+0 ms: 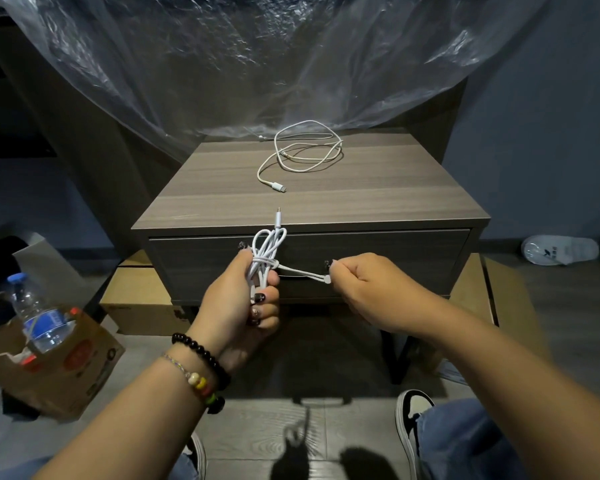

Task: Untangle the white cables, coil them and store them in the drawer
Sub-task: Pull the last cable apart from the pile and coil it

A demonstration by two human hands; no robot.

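While crinkled clear plastic sheeting (257,57) hangs at the far side, a grey wooden nightstand (378,188) stands at centre with its drawer (395,258) closed. Left of it, a cardboard box (84,368) holds a water bottle (39,317). On the nightstand's far top lies a loose white cable (305,150). Nearer, the left hand (239,299) grips a bundled white cable (267,251) with curled fingers, and the right hand (364,289) pinches its tail end, pulled taut rightward.
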